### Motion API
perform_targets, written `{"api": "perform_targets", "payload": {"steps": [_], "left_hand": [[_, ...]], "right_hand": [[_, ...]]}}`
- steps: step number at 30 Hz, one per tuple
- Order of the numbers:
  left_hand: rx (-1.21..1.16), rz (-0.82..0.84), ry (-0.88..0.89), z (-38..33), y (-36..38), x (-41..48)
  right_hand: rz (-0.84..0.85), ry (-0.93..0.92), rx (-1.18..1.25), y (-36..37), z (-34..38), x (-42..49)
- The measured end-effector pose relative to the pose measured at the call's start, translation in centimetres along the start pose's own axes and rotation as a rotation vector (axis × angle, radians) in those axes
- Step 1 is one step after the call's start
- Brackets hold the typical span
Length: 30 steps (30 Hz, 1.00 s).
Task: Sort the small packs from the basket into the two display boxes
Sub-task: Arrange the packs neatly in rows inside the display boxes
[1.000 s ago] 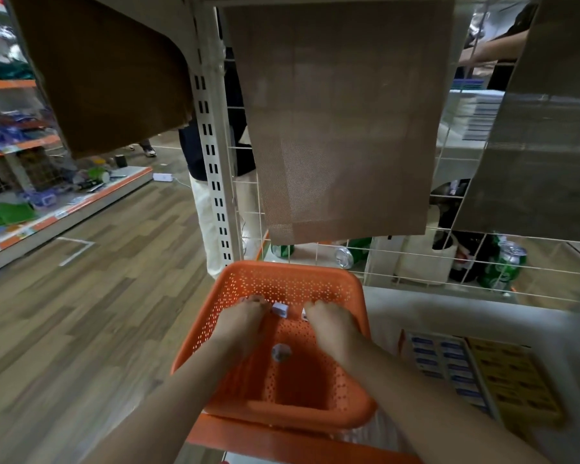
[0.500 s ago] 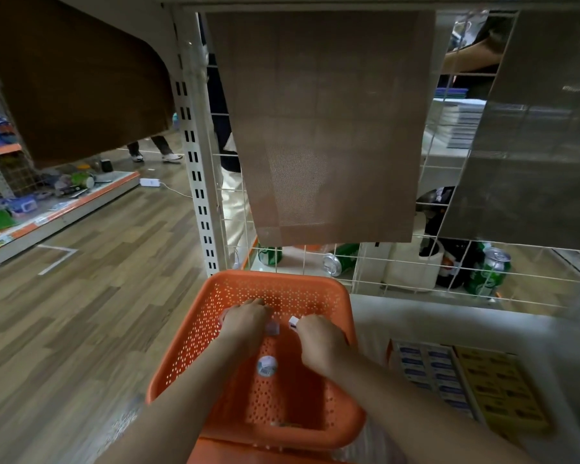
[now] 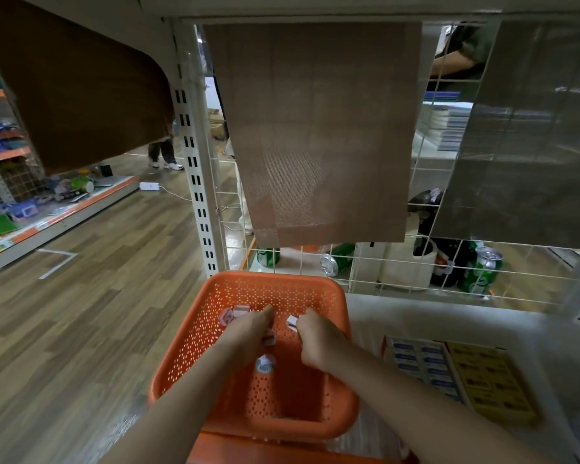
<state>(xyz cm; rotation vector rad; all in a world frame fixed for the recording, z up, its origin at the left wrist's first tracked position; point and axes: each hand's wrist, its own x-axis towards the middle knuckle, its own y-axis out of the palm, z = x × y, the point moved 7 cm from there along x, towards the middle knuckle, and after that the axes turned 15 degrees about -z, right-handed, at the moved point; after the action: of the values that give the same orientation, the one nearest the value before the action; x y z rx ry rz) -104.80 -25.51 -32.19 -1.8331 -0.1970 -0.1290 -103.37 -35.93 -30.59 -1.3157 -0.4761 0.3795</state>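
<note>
Both hands in the basket: our right hand pinches a small pack near the far wall; left hand curls over another, we can't tell grip. Display boxes just right of it.

A white slotted shelf upright stands mid-frame; left of it, wood-plank floor and a low orange-edged shelf of goods; right of it, a brown mesh mat hangs over a wire grid, green cans behind.
</note>
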Motion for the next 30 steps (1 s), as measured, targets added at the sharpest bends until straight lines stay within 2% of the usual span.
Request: {"api": "perform_targets", "payload": {"steps": [8,17,25,30], "left_hand": [[0.000,-0.032,0.002,-1.8,-3.1,-1.4],[0.003,-0.187,0.185,-6.8,-8.1,-3.1],[0.084,-0.317,0.367,-14.0,-9.6,-4.1],[0.009,-0.279,0.386,-17.8,-8.4,-4.0]], "right_hand": [[-0.174,-0.085,0.145,-4.3,0.5,-1.5],[-0.343,-0.072,0.122,-9.9,-2.0,-4.1],[-0.388,-0.046,0.008,-13.8,-7.0,-8.5],[-0.365,0.073,-0.021,-15.2,-12.5,-11.8]]}}
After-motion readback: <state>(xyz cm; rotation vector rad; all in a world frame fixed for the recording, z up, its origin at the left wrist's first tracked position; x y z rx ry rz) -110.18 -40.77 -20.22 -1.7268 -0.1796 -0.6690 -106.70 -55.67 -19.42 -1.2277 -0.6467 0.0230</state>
